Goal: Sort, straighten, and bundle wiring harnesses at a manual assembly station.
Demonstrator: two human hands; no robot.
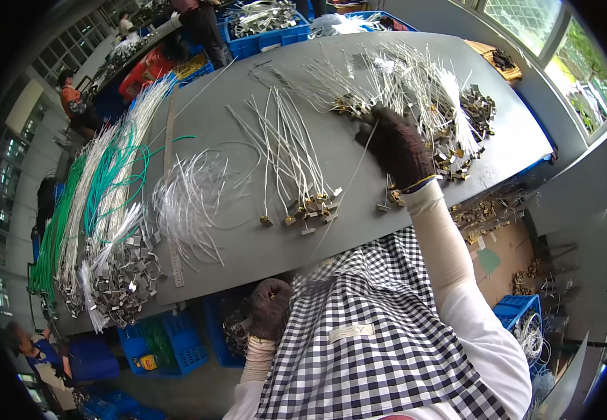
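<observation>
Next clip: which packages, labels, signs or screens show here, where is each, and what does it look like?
Label: pale rectangular strip on the chest of the checked apron, slightly tilted.
Cardboard sheet: brown, flat on the floor right of the grey table, bearing a green patch.
Yellow tag: small, on a blue crate below the table.
No screens or signs.

Daylight is coming through windows point(527, 17) beyond the grey table's point(247, 245) far right corner, while blue crates point(177, 343) are sitting on the floor point(198, 392) beneath its near edge.
</observation>
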